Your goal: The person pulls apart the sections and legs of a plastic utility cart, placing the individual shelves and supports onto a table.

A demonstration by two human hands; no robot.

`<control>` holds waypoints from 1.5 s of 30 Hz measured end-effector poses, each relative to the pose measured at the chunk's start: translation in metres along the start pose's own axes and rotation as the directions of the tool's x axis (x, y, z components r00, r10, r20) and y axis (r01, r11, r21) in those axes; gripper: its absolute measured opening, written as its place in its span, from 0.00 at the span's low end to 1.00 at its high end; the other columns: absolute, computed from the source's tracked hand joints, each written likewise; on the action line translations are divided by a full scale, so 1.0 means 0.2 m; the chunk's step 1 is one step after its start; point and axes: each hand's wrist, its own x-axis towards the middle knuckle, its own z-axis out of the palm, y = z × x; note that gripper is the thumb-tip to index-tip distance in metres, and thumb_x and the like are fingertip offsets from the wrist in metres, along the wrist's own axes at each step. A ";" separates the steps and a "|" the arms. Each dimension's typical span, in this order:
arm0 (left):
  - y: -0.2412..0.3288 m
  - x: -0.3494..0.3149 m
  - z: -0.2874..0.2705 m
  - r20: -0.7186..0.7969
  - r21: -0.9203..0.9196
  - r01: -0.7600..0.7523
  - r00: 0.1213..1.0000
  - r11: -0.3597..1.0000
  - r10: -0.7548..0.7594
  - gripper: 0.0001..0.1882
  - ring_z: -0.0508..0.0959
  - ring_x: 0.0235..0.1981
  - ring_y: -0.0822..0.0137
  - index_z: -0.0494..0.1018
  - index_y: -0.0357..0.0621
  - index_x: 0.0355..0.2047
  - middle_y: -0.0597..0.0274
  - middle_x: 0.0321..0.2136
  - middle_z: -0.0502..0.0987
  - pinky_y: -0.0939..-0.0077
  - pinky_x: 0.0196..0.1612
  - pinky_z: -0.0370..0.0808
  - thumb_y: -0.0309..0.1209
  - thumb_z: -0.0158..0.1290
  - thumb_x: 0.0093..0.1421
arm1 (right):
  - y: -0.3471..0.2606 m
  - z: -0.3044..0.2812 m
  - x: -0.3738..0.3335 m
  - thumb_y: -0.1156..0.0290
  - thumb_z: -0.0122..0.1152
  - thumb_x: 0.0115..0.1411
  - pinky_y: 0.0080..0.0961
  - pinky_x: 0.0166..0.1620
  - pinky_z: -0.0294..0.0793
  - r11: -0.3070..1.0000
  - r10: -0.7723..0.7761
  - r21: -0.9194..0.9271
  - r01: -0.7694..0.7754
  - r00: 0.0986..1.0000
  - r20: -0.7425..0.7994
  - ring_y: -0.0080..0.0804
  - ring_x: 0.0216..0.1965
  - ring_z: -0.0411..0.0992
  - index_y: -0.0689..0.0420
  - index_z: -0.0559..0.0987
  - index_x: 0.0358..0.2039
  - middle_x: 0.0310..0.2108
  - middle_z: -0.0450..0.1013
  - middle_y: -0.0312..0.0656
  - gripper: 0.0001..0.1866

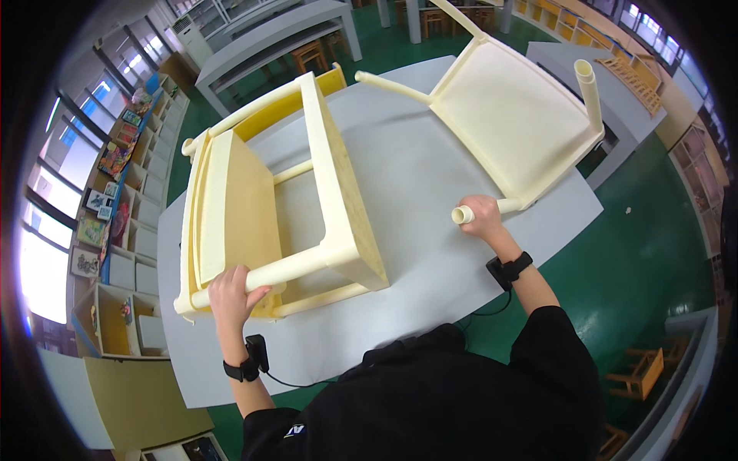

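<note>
On the grey table [430, 269] a cream plastic chair frame [336, 177] with a broad panel lies tipped over at the left. My left hand [231, 296] is closed around the near end of its round bar, the thumb lying along the bar. To the right, a cream seat piece [511, 115] rests with its hollow underside up and its legs sticking out. My right hand [482, 217] wraps around the near leg [463, 214], whose open tube end pokes out past the fist. The two pieces stand apart.
A yellow panel [288, 104] shows behind the left frame. Another grey table [615, 84] with a wooden rack [630, 84] stands at the right. Low shelves [146, 207] line the left wall. A small wooden stool [642, 374] is on the green floor at the right.
</note>
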 end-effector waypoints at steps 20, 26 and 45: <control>0.00 -0.01 0.00 -0.083 -0.015 -0.006 0.997 1.000 0.005 0.30 0.66 0.16 0.55 0.61 0.41 0.17 0.56 0.12 0.64 0.66 0.20 0.62 0.59 0.50 0.44 | -0.05 -0.36 0.33 0.77 0.60 0.41 0.20 0.18 0.59 0.917 0.359 0.212 -0.338 0.931 -0.067 0.22 0.12 0.60 0.60 0.68 0.13 0.10 0.62 0.37 0.09; 0.01 -0.01 0.00 -0.096 -0.024 -0.022 0.995 0.999 0.020 0.30 0.66 0.16 0.56 0.60 0.41 0.17 0.57 0.12 0.63 0.66 0.20 0.61 0.59 0.51 0.44 | 0.02 -0.44 0.43 0.78 0.60 0.43 0.17 0.18 0.60 0.731 0.581 0.481 -0.483 0.811 -0.067 0.19 0.13 0.63 0.59 0.69 0.16 0.12 0.65 0.33 0.07; 0.02 -0.01 -0.01 -0.124 -0.016 -0.018 0.992 1.000 0.016 0.28 0.67 0.16 0.57 0.62 0.41 0.16 0.58 0.12 0.65 0.68 0.20 0.63 0.56 0.53 0.44 | 0.21 -0.25 0.72 0.81 0.59 0.42 0.19 0.17 0.59 0.509 0.634 0.762 -0.399 0.773 -0.018 0.24 0.12 0.63 0.60 0.68 0.19 0.14 0.64 0.36 0.07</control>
